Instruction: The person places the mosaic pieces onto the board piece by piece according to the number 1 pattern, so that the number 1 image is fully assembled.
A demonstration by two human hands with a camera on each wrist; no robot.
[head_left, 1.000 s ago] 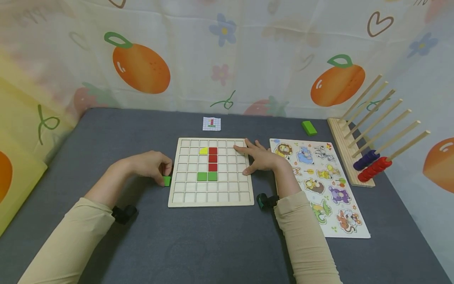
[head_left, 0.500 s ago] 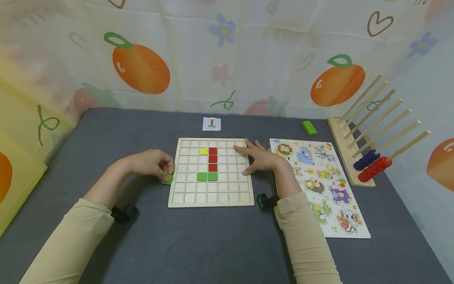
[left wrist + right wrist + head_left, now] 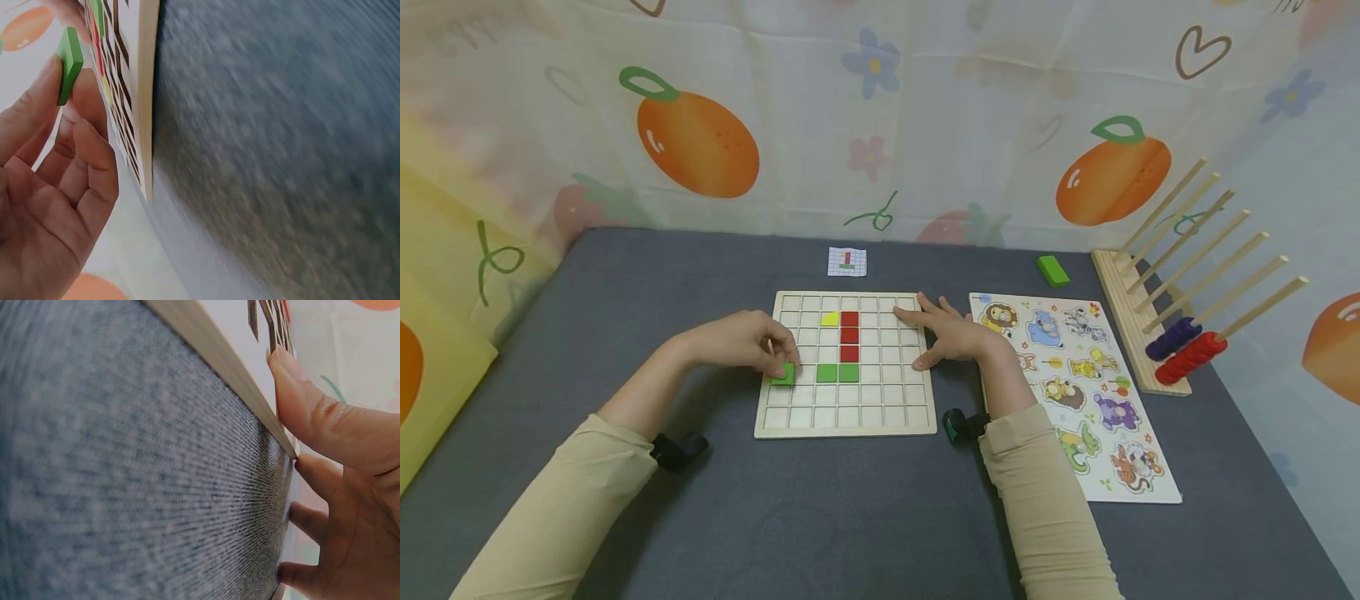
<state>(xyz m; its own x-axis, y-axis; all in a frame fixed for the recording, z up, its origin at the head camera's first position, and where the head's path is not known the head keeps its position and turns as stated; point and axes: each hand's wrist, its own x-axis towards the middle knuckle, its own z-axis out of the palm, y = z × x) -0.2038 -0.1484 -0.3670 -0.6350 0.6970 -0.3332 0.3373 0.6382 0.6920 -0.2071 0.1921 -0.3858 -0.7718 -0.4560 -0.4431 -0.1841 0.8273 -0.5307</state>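
Between thumb and fingers my left hand [image 3: 741, 340] pinches a thin green square tile [image 3: 782, 375], held over the left columns of a pale wooden grid board [image 3: 846, 432]. In the left wrist view the green tile [image 3: 70, 65] stands tilted at the fingertips, apart from the board. My right hand [image 3: 953, 335] rests spread on the board's right edge; the right wrist view has its thumb [image 3: 312, 409] on top of the rim. Set in the grid are a column of red tiles [image 3: 849, 335], a yellow tile [image 3: 830, 319] and two green tiles [image 3: 827, 373].
Behind the board lies a small grid card [image 3: 847, 262] with a coloured pattern. To the right are an animal puzzle board [image 3: 1138, 487], a green block [image 3: 1053, 271] and a wooden peg rack [image 3: 1138, 333] with red and blue rings on its pegs.
My left hand has carried the green tile rightward, from the table beside the board to over its left columns. The right hand has stayed where it was.
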